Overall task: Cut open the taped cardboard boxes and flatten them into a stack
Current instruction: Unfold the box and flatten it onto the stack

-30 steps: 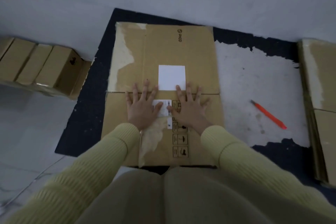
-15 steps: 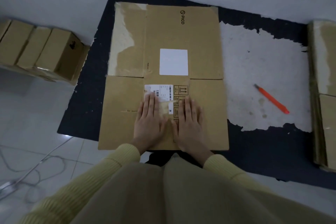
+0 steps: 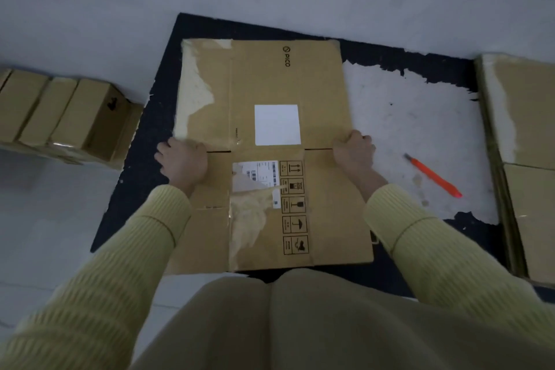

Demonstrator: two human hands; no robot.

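Box (image 3: 288,84) lies lengthwise ahead, left hand (image 3: 183,159) and right hand (image 3: 354,153) each gripping a side edge, with the flattened stack (image 3: 528,117) to its right

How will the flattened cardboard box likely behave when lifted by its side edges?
Lying flat and thin, the flattened cardboard box is probably light. It may bend along the slit crease, where the left hand and right hand grip its edges.
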